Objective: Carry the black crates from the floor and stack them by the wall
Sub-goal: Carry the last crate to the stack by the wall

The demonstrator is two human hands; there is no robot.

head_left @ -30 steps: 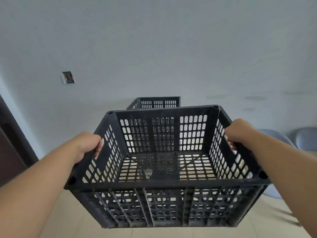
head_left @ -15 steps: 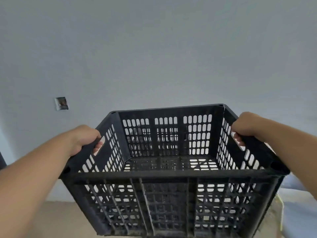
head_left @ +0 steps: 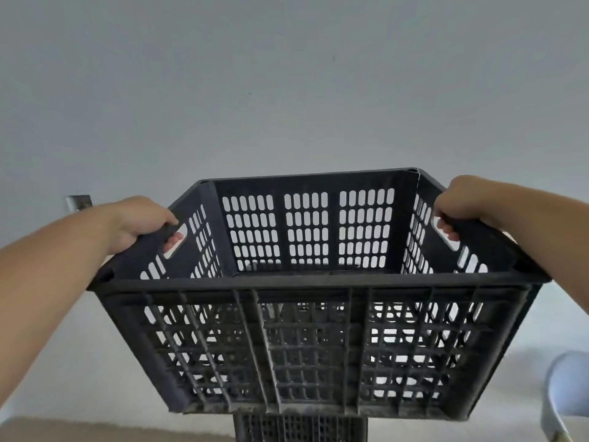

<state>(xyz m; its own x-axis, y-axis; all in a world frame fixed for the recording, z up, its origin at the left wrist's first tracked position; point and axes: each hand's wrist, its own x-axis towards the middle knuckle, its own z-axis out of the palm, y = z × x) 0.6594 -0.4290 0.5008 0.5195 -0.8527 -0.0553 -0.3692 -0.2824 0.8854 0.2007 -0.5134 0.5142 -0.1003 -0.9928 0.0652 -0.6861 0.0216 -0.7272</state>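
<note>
I hold an empty black slotted crate [head_left: 306, 346] up in front of me, close to the pale wall [head_left: 287, 90]. My left hand [head_left: 140, 221] grips the handle slot in its left side, fingers through the opening. On the opposite side my right hand [head_left: 462, 202] grips the right handle slot the same way. Directly beneath the held crate, the top of another black crate [head_left: 299, 427] shows at the bottom edge, standing by the wall; most of it is hidden.
A pale blue chair [head_left: 567, 393] stands at the lower right. A small wall plate [head_left: 79, 202] sits on the wall behind my left forearm. A strip of beige floor [head_left: 95, 433] shows at the lower left.
The crate has risen and moved closer to the wall, now above the stacked crate, which was hidden half a second ago. Both hands keep the same grip.
</note>
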